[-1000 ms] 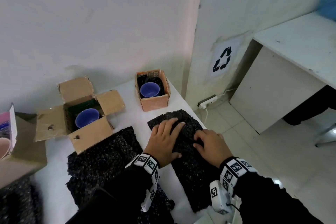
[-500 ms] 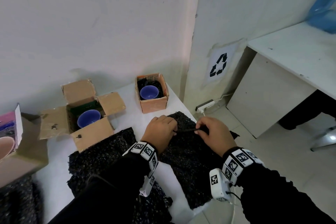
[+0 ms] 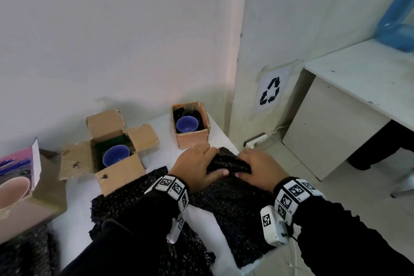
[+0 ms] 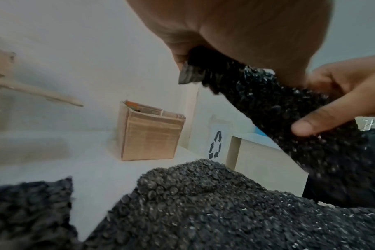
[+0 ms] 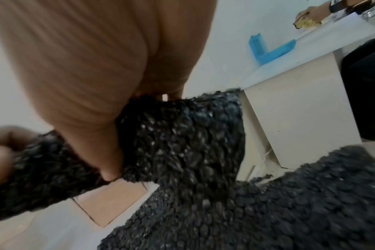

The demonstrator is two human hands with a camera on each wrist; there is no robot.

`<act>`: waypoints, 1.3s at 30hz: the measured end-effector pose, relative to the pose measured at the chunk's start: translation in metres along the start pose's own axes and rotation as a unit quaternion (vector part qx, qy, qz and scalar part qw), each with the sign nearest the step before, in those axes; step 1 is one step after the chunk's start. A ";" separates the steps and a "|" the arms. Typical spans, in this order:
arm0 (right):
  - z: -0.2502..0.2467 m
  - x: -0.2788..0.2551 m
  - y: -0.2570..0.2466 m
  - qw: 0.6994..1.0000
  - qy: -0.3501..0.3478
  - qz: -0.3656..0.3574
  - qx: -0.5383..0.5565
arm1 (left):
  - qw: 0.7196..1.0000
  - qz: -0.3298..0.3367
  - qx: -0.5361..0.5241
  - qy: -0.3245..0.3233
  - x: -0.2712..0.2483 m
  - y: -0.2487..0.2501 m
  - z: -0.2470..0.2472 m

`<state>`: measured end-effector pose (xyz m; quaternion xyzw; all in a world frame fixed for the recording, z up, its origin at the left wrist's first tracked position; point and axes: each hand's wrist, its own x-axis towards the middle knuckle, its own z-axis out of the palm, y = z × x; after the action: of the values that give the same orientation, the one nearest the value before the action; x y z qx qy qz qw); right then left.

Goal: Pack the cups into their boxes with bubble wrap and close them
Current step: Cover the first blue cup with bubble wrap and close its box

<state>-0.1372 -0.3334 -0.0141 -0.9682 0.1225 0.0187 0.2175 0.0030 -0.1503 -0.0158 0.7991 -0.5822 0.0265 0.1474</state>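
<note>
A black bubble wrap sheet (image 3: 237, 204) lies on the white table (image 3: 156, 123) in front of me, its far edge lifted and folded toward me. My left hand (image 3: 199, 167) and right hand (image 3: 257, 169) each grip that folded edge, thumbs underneath. The wrist views show the black bubble wrap (image 4: 278, 104) (image 5: 182, 135) pinched between fingers and thumb. Beyond my hands stands a small orange box (image 3: 191, 125) holding a blue cup (image 3: 187, 123) on black wrap. At left a brown cardboard box (image 3: 107, 152) with open flaps holds another blue cup (image 3: 116, 155).
A second black wrap sheet (image 3: 125, 204) lies at front left. A pink box (image 3: 20, 163) and a pink cup (image 3: 13, 190) sit at the far left edge. The table's right edge drops to the floor, with a power strip (image 3: 257, 140) and a white desk (image 3: 358, 101) beyond.
My hands went from lying flat on the wrap to pinching its far edge. They have now lifted that edge and folded it back toward me.
</note>
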 end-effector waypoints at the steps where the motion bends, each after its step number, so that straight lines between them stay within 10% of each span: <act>1: -0.002 0.004 -0.002 1.000 -0.002 -0.002 0.029 | 1.000 0.003 0.029 -0.011 -0.002 -0.004 -0.003; 11: -0.020 0.062 -0.037 0.989 -0.109 -0.002 0.104 | 0.982 -0.146 0.078 -0.087 -0.014 -0.037 -0.021; 21: -0.053 0.145 -0.039 0.996 0.030 -0.071 0.045 | 0.977 -0.203 -0.025 0.055 0.001 -0.076 -0.023; 26: -0.049 0.200 -0.041 0.988 0.086 0.007 0.125 | 0.969 -0.197 -0.042 0.146 0.017 -0.096 -0.011; 33: -0.023 0.265 -0.070 0.954 0.115 0.057 0.272 | 0.979 -0.176 0.040 0.098 0.034 -0.113 0.010; 39: 0.005 0.280 -0.077 0.981 0.023 0.007 0.190 | 0.973 -0.170 0.154 0.035 0.030 -0.122 0.024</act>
<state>0.1530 -0.3284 -0.0115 -0.9083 0.1357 -0.0253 0.3949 0.1240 -0.1504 -0.0574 0.8979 -0.4216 0.1183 0.0457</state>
